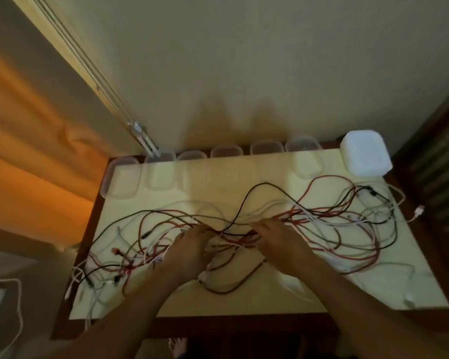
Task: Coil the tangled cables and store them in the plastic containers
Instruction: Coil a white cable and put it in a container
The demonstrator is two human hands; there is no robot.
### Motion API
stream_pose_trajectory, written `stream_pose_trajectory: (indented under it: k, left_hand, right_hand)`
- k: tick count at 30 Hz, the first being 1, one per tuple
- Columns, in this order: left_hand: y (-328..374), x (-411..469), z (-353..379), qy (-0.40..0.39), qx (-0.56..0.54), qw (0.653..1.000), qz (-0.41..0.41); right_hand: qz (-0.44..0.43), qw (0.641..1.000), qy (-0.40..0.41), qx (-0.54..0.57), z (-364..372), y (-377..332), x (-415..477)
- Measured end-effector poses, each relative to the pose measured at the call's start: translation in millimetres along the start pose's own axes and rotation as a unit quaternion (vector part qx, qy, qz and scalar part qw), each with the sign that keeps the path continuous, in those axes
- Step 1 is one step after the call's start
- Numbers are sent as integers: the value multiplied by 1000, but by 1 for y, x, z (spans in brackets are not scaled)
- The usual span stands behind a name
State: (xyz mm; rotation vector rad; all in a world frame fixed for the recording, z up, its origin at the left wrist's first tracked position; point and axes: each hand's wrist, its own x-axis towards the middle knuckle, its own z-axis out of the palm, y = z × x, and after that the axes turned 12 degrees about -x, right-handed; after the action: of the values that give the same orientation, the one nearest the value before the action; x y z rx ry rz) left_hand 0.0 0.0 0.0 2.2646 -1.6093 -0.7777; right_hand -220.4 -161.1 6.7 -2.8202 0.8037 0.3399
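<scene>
A wide tangle of red, black and white cables [322, 216] sprawls across the pale tabletop [244, 299] from left edge to right edge. My left hand [189, 251] and my right hand [278, 240] lie side by side in the middle of the tangle, fingers curled into the strands where several cables cross. Which strands each hand holds is blurred. A row of several clear plastic containers [123, 177] stands open along the table's far edge.
A stack of white lids [364, 156] sits at the far right corner. A wall rises directly behind the containers. An orange curtain [24, 151] hangs to the left. Cable ends dangle over the table's left and right edges. A white cord [16, 307] lies lower left.
</scene>
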Motion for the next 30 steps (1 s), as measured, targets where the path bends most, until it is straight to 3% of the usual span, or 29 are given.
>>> stream_pose_trajectory:
  k: [3,7,12,15,17,19,21,25,28,30]
  left_hand:
    - [-21,1,44,49,42,997,39]
    - [-23,-7,70,143,56,986,57]
    - [0,-16,51,152,-9,988,31]
    - [16,-12,23,195,-63,979,22]
    - [30,-13,-2,238,-101,964,58]
    - [45,-16,-33,273,-155,944,102]
    - [56,-17,-62,295,-183,928,132]
    - [65,-32,-95,264,-179,934,161]
    - [48,-46,-101,264,-207,932,136]
    - [31,-59,-103,275,-302,910,70]
  right_hand:
    - [-12,994,99,-48,47,-7,11]
    - [51,974,219,-39,89,-16,10]
    - [145,966,211,42,83,-32,-4]
    - [127,964,184,145,55,-44,-6]
    - [98,954,167,228,24,-59,-14]
    - [116,895,172,394,-7,-67,-21]
    - [122,838,199,492,-37,-68,-30]
    - [90,838,301,446,-107,-74,-52]
    - [134,774,397,475,-155,-61,-69]
    - [163,742,454,466,-175,-42,-83]
